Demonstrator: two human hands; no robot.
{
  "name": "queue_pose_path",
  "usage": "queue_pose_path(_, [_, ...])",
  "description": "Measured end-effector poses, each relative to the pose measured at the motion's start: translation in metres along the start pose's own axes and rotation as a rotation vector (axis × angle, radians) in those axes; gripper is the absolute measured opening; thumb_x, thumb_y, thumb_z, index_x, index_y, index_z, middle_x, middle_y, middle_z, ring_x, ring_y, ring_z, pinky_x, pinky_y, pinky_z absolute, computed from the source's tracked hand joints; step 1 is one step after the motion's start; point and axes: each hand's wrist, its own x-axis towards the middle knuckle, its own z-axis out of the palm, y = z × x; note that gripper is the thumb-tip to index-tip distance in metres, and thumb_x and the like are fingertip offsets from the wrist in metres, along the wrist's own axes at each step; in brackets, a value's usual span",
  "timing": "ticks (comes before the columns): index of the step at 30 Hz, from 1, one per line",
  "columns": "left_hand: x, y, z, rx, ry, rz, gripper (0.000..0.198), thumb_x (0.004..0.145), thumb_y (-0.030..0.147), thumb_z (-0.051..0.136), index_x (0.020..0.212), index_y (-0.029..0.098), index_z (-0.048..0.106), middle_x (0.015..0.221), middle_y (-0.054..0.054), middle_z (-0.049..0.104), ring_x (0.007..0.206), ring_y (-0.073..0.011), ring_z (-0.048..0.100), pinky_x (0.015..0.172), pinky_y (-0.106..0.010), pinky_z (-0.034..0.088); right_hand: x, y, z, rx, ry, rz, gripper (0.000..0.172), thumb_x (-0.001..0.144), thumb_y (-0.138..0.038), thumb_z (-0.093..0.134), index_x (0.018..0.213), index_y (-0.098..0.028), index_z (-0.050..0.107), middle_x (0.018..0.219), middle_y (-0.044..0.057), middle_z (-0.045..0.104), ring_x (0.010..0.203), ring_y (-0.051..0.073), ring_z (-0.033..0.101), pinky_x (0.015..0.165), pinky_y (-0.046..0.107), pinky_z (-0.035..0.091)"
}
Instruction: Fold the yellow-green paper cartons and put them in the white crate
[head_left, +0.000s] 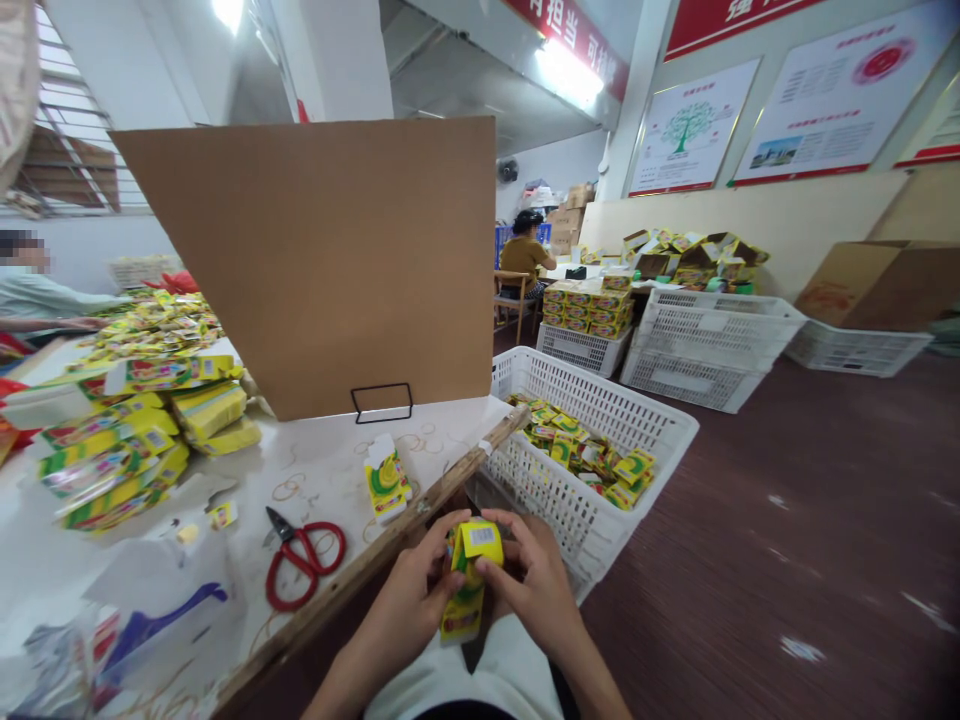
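Head view: both hands' grip closed on yellow packet (471, 575).

The packet (469, 580) is yellow with green print and a white label patch on its top flap. The box (387, 482) on the table shows yellow and green swirls on white. The scissors (300, 555) have red handles and dark blades. The basket (592, 440) is white lattice; its packets look yellow-green, perhaps with red. The board (315, 260) is plain brown.

left hand (420, 590) bare | right hand (536, 580) bare | forearms unsleeved | white garment below
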Motion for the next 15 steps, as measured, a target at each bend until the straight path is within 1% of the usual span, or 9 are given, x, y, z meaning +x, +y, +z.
queue_pose_path(2, [-0.001,0.001,-0.001,0.038,0.005,-0.006,0.061,0.081,0.01,0.05,0.14,0.023,0.036,0.129,-0.01,0.057,0.114,-0.0242,0.056,0.091,-0.033,0.048,0.001,0.003,-0.004,0.042,-0.041,0.008,0.04,0.078,-0.028,0.064,0.116,-0.023,0.054,0.075,0.002,0.069,0.067,0.019,0.065,0.057,0.026,0.049])
queue_pose_path(3, [-0.001,0.002,-0.001,0.066,0.002,-0.007,0.061,0.081,0.009,0.05,0.139,0.023,0.037,0.131,-0.01,0.055,0.12,-0.0246,0.052,0.094,-0.033,0.046,0.001,0.003,-0.005,0.049,-0.04,0.009,0.039,0.078,-0.028,0.065,0.115,-0.024,0.055,0.076,0.002,0.069,0.066,0.019,0.065,0.055,0.026,0.048])
queue_pose_path(5, [-0.002,0.004,0.0,0.121,-0.004,-0.003,0.061,0.08,0.007,0.048,0.138,0.024,0.039,0.135,-0.008,0.052,0.129,-0.0243,0.043,0.101,-0.033,0.04,0.002,0.001,-0.005,0.017,0.007,-0.008,0.033,0.075,-0.026,0.067,0.107,-0.024,0.06,0.079,0.003,0.07,0.064,0.019,0.064,0.053,0.025,0.047])
queue_pose_path(7, [-0.001,0.006,0.001,0.132,-0.003,-0.004,0.062,0.08,0.007,0.048,0.138,0.025,0.039,0.135,-0.007,0.052,0.13,-0.0237,0.041,0.104,-0.033,0.037,0.002,-0.002,-0.002,-0.034,0.061,-0.029,0.029,0.073,-0.025,0.068,0.101,-0.024,0.064,0.081,0.004,0.07,0.061,0.018,0.063,0.053,0.025,0.047])
queue_pose_path(10, [-0.001,0.006,0.004,0.021,-0.004,-0.019,0.061,0.08,0.011,0.051,0.138,0.024,0.038,0.131,-0.009,0.055,0.122,-0.0241,0.05,0.099,-0.033,0.041,0.001,-0.004,0.005,-0.12,0.099,-0.043,0.031,0.074,-0.025,0.066,0.105,-0.024,0.063,0.069,0.001,0.068,0.052,0.017,0.058,0.047,0.024,0.042])
queue_pose_path(12, [0.0,0.005,0.004,-0.081,-0.014,-0.032,0.061,0.081,0.014,0.054,0.139,0.022,0.037,0.125,-0.01,0.059,0.112,-0.0238,0.056,0.093,-0.033,0.045,0.001,-0.001,0.008,-0.168,0.087,-0.045,0.035,0.077,-0.026,0.063,0.112,-0.022,0.059,0.062,0.0,0.065,0.048,0.016,0.055,0.044,0.024,0.038])
queue_pose_path(13, [0.0,0.004,0.003,-0.118,-0.012,-0.039,0.062,0.081,0.015,0.055,0.139,0.022,0.036,0.121,-0.011,0.061,0.107,-0.0232,0.059,0.09,-0.033,0.046,0.001,0.001,0.009,-0.189,0.069,-0.043,0.038,0.079,-0.027,0.061,0.116,-0.021,0.057,0.06,-0.001,0.065,0.048,0.016,0.055,0.045,0.024,0.038])
queue_pose_path(15, [0.0,0.001,0.001,-0.165,-0.003,-0.045,0.062,0.08,0.017,0.058,0.138,0.021,0.036,0.112,-0.01,0.064,0.095,-0.0216,0.062,0.085,-0.032,0.048,0.001,0.003,0.006,-0.216,0.03,-0.04,0.043,0.081,-0.029,0.06,0.122,-0.019,0.055,0.059,-0.001,0.065,0.052,0.018,0.058,0.049,0.025,0.043])
